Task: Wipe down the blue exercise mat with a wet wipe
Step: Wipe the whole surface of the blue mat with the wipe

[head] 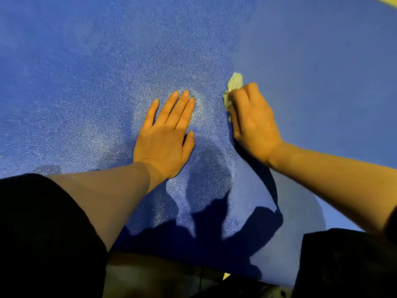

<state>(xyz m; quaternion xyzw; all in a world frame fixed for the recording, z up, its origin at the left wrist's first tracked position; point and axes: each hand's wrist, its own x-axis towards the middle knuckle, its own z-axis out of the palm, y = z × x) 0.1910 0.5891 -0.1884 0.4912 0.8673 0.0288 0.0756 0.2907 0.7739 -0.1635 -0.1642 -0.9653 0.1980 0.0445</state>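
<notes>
On the mat [86,61]: both your hands.
Left hand [165,134]: flat, fingers straight, pressing the mat.
Right hand [252,123]: fingers curled, gripping the wipe [234,84].
Wipe: bunched, touching the mat beside your left hand.

Grainy, glistening blue mat [107,72]; crumpled cloth-like wipe [235,82]

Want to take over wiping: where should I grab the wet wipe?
Pinch the crumpled end of the wet wipe that sticks out past the right hand, coming from the far side; the rest is bunched under that hand's curled fingers against the mat.
</notes>
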